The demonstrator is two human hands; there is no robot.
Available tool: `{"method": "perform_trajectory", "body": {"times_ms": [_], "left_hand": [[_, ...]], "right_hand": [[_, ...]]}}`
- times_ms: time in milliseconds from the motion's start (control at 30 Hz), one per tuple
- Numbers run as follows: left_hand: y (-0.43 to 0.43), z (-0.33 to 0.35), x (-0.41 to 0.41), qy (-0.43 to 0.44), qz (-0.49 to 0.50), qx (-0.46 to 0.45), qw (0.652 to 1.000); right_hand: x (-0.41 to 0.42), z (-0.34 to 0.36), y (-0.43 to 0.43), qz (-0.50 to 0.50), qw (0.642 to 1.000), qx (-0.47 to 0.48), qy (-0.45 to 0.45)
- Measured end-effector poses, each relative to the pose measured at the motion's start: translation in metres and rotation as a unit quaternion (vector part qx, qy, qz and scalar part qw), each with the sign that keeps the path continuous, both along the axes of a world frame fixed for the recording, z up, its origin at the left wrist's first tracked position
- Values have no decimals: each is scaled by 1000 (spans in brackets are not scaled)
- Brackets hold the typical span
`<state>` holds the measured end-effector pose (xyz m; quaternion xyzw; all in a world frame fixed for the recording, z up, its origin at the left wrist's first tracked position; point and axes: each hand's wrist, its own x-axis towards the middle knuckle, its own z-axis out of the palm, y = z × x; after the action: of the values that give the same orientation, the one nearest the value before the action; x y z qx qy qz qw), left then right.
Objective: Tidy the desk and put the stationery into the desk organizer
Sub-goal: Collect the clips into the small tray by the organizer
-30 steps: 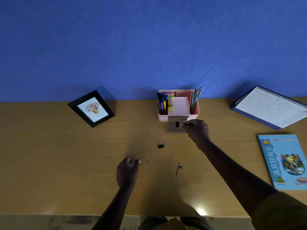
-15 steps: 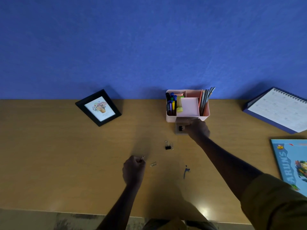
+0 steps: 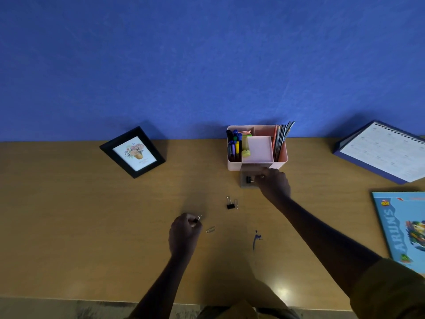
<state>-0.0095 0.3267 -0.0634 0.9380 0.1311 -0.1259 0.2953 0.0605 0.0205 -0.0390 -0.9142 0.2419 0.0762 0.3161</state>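
A pink desk organizer (image 3: 281, 162) stands at the back of the desk, holding markers, pencils and a pink note pad. Its small front drawer (image 3: 245, 184) is pulled out. My right hand (image 3: 273, 186) is over that drawer, pinching the wire handle of a black binder clip (image 3: 248, 179) that sits in it. My left hand (image 3: 184, 231) is closed on a small binder clip whose wire tip (image 3: 199, 218) sticks out. Loose on the desk lie another black binder clip (image 3: 230, 204), a paper clip (image 3: 210, 230) and a small blue clip (image 3: 256, 238).
A black picture frame (image 3: 133, 151) leans at the back left. A spiral desk calendar (image 3: 381, 149) stands at the back right, and a blue book (image 3: 404, 226) lies near the right edge. The desk's front edge (image 3: 92, 299) is close to me.
The view has shifted slightly. My right hand stays at the drawer with the binder clip. My left hand has kept its hold and barely moved.
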Motion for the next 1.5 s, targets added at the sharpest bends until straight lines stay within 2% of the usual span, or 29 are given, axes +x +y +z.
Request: {"method": "perform_trajectory", "body": {"times_ms": [100, 233, 333, 433, 633, 800, 967, 1200, 1500], "left_hand": [[-11, 5, 1, -22, -36, -9, 999], [-33, 12, 3, -50, -104, -8, 993], [-50, 18, 4, -72, -167, -5, 983], [-63, 23, 4, -85, -210, -12, 974], [-74, 25, 8, -103, -257, -29, 961], [-78, 28, 17, -97, -240, -31, 965], [-76, 13, 30, -43, -250, 12, 967], [-87, 5, 46, -6, -265, 52, 963], [-90, -2, 56, 4, -271, 60, 961]], "right_hand": [[-21, 13, 18, 82, 994, 64, -25], [-44, 18, 41, 171, 970, 173, 27], [-56, 19, 48, 171, 960, 216, 43], [-62, 18, 47, 130, 961, 237, 56], [-65, 22, 29, 90, 960, 252, 88], [-51, 30, 12, 46, 977, 205, 41], [-23, 28, -15, -14, 992, 122, -9], [6, 5, -24, 46, 998, -33, 42], [13, -12, -20, 44, 992, -93, 79]]}}
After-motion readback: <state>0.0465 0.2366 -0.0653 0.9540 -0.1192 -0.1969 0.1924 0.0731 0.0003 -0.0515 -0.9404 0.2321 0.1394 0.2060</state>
